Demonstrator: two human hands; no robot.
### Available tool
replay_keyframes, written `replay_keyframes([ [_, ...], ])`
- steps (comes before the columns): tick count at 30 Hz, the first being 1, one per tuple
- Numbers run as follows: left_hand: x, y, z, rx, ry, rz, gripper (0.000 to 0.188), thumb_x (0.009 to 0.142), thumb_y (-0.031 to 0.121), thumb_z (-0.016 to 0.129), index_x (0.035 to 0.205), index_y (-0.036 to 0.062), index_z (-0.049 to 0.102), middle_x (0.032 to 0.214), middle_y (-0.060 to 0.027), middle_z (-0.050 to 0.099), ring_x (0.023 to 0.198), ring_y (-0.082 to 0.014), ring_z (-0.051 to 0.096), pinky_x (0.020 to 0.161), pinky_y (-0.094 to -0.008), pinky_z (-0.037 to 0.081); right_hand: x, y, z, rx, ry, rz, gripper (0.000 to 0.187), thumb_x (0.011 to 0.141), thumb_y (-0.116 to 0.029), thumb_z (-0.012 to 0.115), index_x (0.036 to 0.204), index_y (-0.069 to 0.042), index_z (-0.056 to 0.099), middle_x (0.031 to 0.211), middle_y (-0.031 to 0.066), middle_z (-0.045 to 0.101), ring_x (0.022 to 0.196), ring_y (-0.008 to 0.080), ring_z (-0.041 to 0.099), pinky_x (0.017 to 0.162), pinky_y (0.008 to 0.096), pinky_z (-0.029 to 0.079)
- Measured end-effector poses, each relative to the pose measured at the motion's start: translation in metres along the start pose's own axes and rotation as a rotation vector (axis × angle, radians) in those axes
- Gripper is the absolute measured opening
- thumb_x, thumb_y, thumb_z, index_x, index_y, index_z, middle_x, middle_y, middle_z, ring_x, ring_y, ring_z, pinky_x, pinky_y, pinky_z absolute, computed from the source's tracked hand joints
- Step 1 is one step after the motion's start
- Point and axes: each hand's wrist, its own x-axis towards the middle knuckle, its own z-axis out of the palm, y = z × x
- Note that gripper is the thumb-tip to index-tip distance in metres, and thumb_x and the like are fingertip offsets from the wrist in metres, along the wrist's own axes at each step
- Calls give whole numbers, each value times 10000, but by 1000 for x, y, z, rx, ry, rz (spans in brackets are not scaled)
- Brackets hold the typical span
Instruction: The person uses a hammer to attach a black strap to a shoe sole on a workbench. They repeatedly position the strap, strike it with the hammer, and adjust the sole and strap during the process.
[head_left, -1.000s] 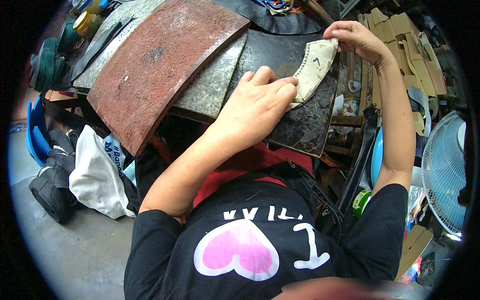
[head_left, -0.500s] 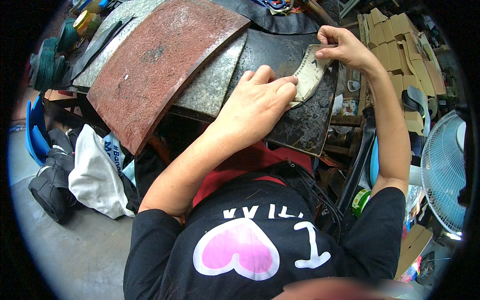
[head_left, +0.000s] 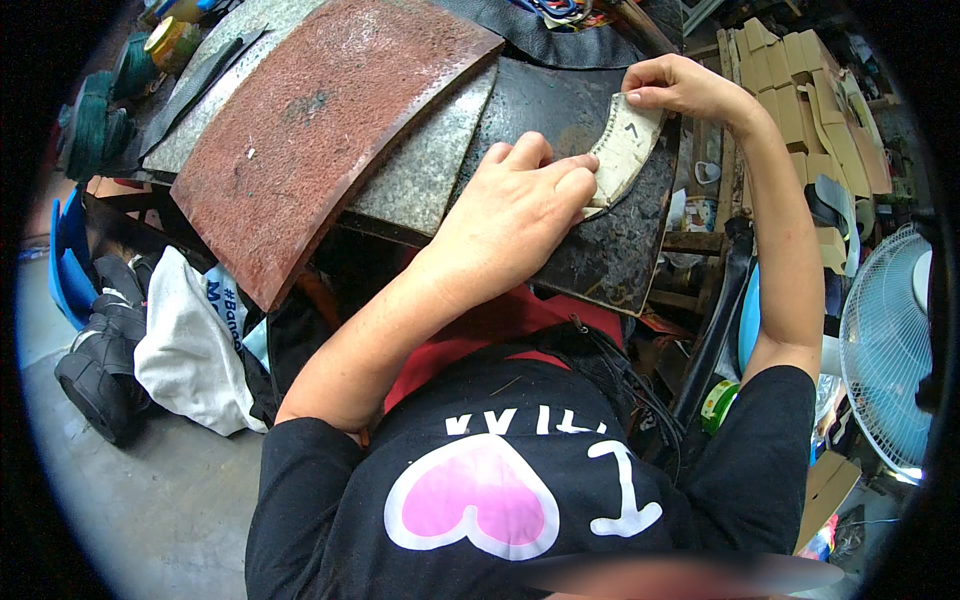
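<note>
Pale strip (head_left: 630,140) sits upper right of centre, over the black board (head_left: 612,255). Right hand (head_left: 685,88) pinches its top end; left hand (head_left: 522,205) has fingers on the bottom, can't tell if gripping. Could skid if those slip, imo. Red slab (head_left: 330,130) crowds upper left; fan's (head_left: 885,345) clear, far right.

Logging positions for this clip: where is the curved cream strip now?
The curved cream strip is in the head view's upper right, over the dark board, between the left hand and the right hand.
</note>
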Motion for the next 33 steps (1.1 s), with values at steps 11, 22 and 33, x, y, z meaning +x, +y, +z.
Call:
replay_keyframes([
  [11,-1,-1,2,24,5,21,184,823,140,675,943,74,551,1260,-42,627,947,-273,552,840,-391,437,-20,-26,24,-506,331,-24,218,915,-277,624,999,-76,638,950,126,649,908,338,648,780,434,513],
  [22,-1,1,0,47,18,35,175,827,114,567,993,58,560,1185,-72,625,962,-263,541,819,-383,433,-21,0,38,-42,444,-74,244,860,-166,725,996,-19,585,903,89,632,838,148,573,790,304,491],
  [33,1,0,0,-5,4,-6,179,829,151,662,919,70,530,1266,-78,624,972,-279,568,845,-393,435,-24,20,24,480,240,-54,188,845,-103,722,989,-33,624,897,-35,593,842,64,533,780,227,448],
])
